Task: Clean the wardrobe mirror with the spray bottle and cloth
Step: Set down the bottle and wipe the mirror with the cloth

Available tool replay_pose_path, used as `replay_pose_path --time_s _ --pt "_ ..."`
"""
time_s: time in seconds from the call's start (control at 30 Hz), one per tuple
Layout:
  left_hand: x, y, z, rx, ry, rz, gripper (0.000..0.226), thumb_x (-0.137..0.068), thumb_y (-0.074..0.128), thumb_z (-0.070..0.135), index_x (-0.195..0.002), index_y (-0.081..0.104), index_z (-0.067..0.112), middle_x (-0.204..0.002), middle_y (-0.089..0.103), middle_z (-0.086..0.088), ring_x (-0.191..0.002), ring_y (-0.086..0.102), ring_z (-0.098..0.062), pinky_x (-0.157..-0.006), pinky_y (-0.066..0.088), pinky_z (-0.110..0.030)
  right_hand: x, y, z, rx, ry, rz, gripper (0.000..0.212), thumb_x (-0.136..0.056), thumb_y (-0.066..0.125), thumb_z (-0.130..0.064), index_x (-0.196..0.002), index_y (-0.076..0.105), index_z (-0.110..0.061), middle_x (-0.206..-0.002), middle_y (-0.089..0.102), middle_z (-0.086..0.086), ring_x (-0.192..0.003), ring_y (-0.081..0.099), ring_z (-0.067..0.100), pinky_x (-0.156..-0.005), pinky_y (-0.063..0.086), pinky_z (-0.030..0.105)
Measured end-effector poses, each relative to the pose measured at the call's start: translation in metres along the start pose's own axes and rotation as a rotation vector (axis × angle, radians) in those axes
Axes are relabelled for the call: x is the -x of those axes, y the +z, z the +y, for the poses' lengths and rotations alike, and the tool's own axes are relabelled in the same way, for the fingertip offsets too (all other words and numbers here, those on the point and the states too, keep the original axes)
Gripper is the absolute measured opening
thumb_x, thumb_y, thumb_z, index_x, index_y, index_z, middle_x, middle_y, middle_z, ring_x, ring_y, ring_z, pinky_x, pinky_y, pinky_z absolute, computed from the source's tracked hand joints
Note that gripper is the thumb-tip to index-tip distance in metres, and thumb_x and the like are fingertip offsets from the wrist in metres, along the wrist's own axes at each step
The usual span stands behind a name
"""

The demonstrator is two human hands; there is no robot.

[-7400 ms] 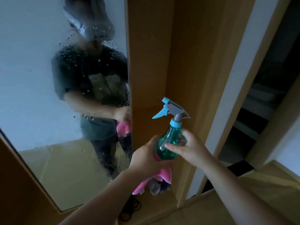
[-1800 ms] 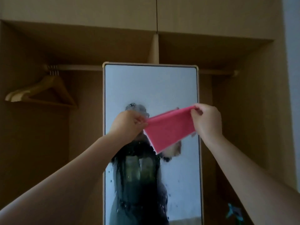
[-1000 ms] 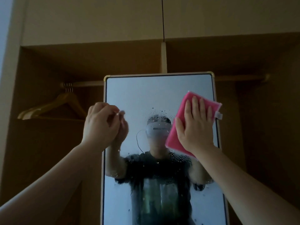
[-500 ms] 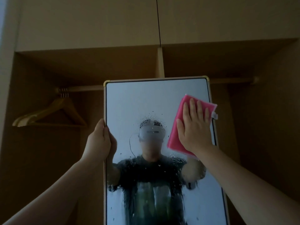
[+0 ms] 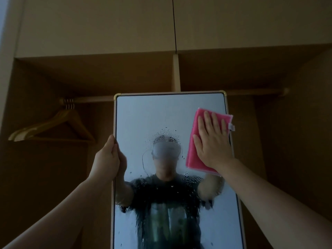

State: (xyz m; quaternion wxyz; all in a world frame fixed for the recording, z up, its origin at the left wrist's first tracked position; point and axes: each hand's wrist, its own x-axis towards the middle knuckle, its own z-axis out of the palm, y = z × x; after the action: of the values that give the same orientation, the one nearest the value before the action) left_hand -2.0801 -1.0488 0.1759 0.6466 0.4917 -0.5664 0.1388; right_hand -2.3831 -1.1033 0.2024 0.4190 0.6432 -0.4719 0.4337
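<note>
Pink cloth pressed flat by open right hand near mirror top-right corner. Mirror's left edge gripped by left hand. Droplets unwiped mid-mirror; wiping judged barely begun. Spray bottle not seen.

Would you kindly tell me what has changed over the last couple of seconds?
The left hand let go of the pink cloth and gripped the mirror's left edge. The right hand pressed the cloth flat on the glass, upper right. Droplets remain in the middle; the hangers have not moved.
</note>
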Motion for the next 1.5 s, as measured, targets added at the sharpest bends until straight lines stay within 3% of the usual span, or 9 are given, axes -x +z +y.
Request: replay_pose_path --time_s 0.07,0.17,0.33,0.5,0.63,0.83,0.97,1.13,1.5 --pt "0.0 0.004 -0.004 0.042 -0.035 0.01 0.042 -0.103 0.036 0.018 -0.144 0.038 0.008 -0.115 0.06 -0.004 -0.109 0.058 -0.016 -0.086 0.041 -0.022 -0.005 0.002 0.008 0.009 -0.036 -0.012 0.067 -0.099 0.008 -0.048 -0.154 0.015 -0.01 -0.161 0.011 0.013 -0.149 0.007 0.034 -0.12 0.004 0.052" --pt "0.0 0.006 -0.005 0.018 -0.043 0.013 0.044 -0.103 0.036 0.02 -0.146 0.036 0.011 -0.112 0.056 0.001 -0.102 0.052 -0.007 -0.083 0.037 -0.017 -0.014 0.004 0.019 0.029 -0.099 -0.043 0.067 -0.099 0.007 -0.05 -0.154 0.01 -0.012 -0.162 0.007 0.012 -0.149 0.002 0.031 -0.12 0.001 0.051" --pt "0.002 0.006 0.006 -0.031 -0.022 0.016 0.032 -0.101 0.037 0.017 -0.128 0.051 0.007 -0.104 0.065 -0.015 -0.097 0.062 -0.034 -0.071 0.042 -0.029 -0.036 0.0 0.034 0.058 -0.171 -0.068 0.07 -0.098 0.006 -0.053 -0.155 0.004 -0.013 -0.163 0.001 0.01 -0.149 -0.005 0.028 -0.12 -0.003 0.05" --pt "0.002 0.004 0.006 -0.024 -0.005 0.006 0.03 -0.101 0.037 0.016 -0.125 0.051 0.005 -0.105 0.065 -0.019 -0.096 0.062 -0.037 -0.073 0.046 -0.036 -0.061 -0.009 0.041 0.061 -0.163 -0.062 0.07 -0.097 0.004 -0.054 -0.155 -0.001 -0.015 -0.163 -0.004 0.008 -0.149 -0.009 0.026 -0.12 -0.005 0.048" --pt "0.005 0.007 0.006 0.033 -0.017 0.038 0.038 -0.103 0.037 0.01 -0.138 0.043 -0.002 -0.117 0.061 -0.009 -0.11 0.057 -0.021 -0.077 0.042 -0.013 -0.065 -0.011 0.041 0.054 -0.156 -0.059 0.07 -0.097 0.004 -0.053 -0.155 0.0 -0.015 -0.163 -0.002 0.008 -0.149 -0.007 0.026 -0.121 -0.001 0.049" --pt "0.009 0.007 0.007 0.07 -0.015 0.026 0.042 -0.103 0.034 0.009 -0.144 0.036 0.001 -0.122 0.053 -0.001 -0.119 0.049 -0.015 -0.086 0.033 -0.004 -0.047 -0.008 0.036 0.054 -0.149 -0.053 0.069 -0.098 0.011 -0.05 -0.155 0.009 -0.011 -0.163 0.006 0.012 -0.149 0.002 0.031 -0.12 0.006 0.053" --pt "0.007 0.004 0.007 0.002 0.004 0.002 0.032 -0.102 0.035 0.013 -0.131 0.048 0.006 -0.11 0.064 -0.015 -0.101 0.06 -0.03 -0.072 0.039 -0.026 -0.026 -0.002 0.034 0.054 -0.154 -0.059 0.069 -0.098 0.013 -0.05 -0.154 0.012 -0.01 -0.162 0.009 0.014 -0.149 0.005 0.033 -0.119 0.009 0.054" --pt "0.006 0.004 0.0 -0.01 0.013 0.011 0.043 -0.104 0.034 0.019 -0.146 0.036 0.012 -0.12 0.058 -0.001 -0.112 0.052 -0.012 -0.083 0.035 -0.012 0.007 0.013 0.031 0.057 -0.187 -0.061 0.068 -0.099 0.015 -0.049 -0.153 0.017 -0.009 -0.16 0.014 0.017 -0.148 0.01 0.036 -0.118 0.012 0.058" --pt "0.002 0.006 -0.01 -0.005 0.053 0.001 0.044 -0.104 0.033 0.022 -0.148 0.033 0.016 -0.123 0.061 -0.007 -0.102 0.048 -0.005 -0.086 0.036 -0.021 0.057 0.029 0.017 0.008 -0.176 -0.047 0.064 -0.096 0.025 -0.039 -0.153 0.02 -0.009 -0.16 0.017 0.016 -0.148 0.008 0.036 -0.117 0.011 0.06"
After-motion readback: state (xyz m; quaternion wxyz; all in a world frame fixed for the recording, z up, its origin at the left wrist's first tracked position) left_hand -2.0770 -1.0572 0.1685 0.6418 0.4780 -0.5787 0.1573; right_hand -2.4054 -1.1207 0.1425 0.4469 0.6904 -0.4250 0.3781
